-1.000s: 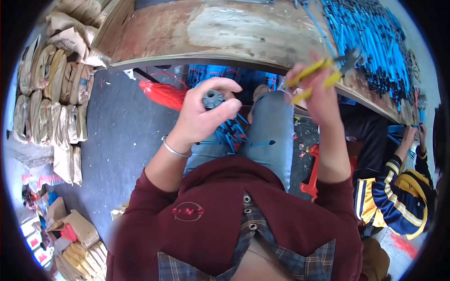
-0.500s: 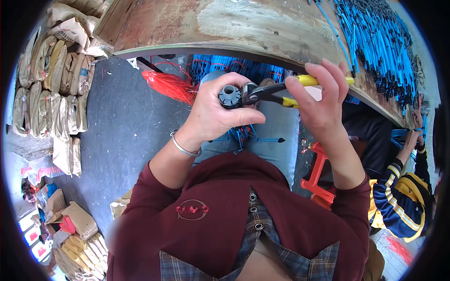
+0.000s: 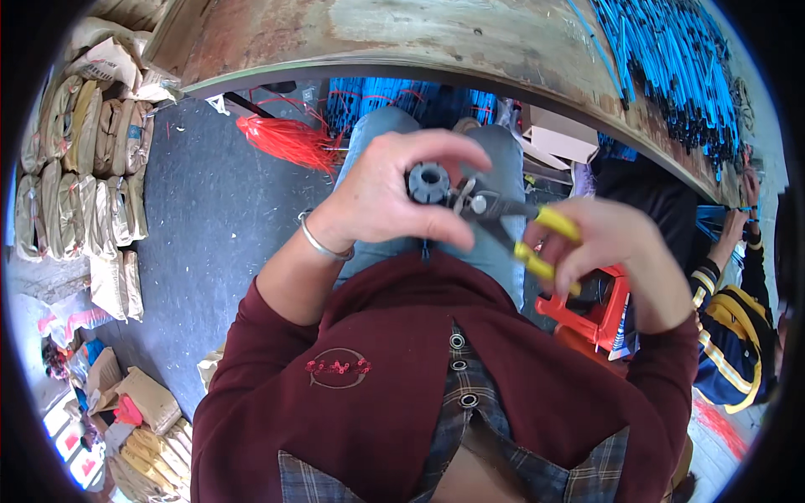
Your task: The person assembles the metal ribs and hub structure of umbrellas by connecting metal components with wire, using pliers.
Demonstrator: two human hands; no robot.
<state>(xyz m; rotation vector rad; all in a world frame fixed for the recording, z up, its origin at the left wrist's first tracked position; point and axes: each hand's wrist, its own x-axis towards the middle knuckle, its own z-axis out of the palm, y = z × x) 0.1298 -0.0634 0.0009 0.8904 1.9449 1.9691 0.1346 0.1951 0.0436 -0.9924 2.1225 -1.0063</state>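
My left hand (image 3: 373,197) is curled around a dark grey, notched plastic cap with a round hole (image 3: 428,183); the cap's hollow end faces up between thumb and fingers. Just right of it are the dark metal jaws of yellow-handled pliers (image 3: 501,215). They sit against the cap or something beside it; which one, I cannot tell. My right hand (image 3: 612,243), somewhat blurred, grips the handles, which stand apart. Whatever hangs beneath the cap is mostly hidden by my left hand, apart from a short blue bit (image 3: 425,250) over my lap.
A wooden table (image 3: 402,38) runs along the far side, with a pile of blue rods (image 3: 671,71) at its right. Red plastic strands (image 3: 289,141) hang below its edge. An orange-red stool (image 3: 591,314) and a co-worker (image 3: 725,335) are on my right. Wrapped bundles (image 3: 80,201) stack at left.
My right hand has come down towards me, swinging the plier handles lower. My left hand and the cap have shifted slightly right and nearer, with the cap tilting. A cardboard box now shows beneath the table.
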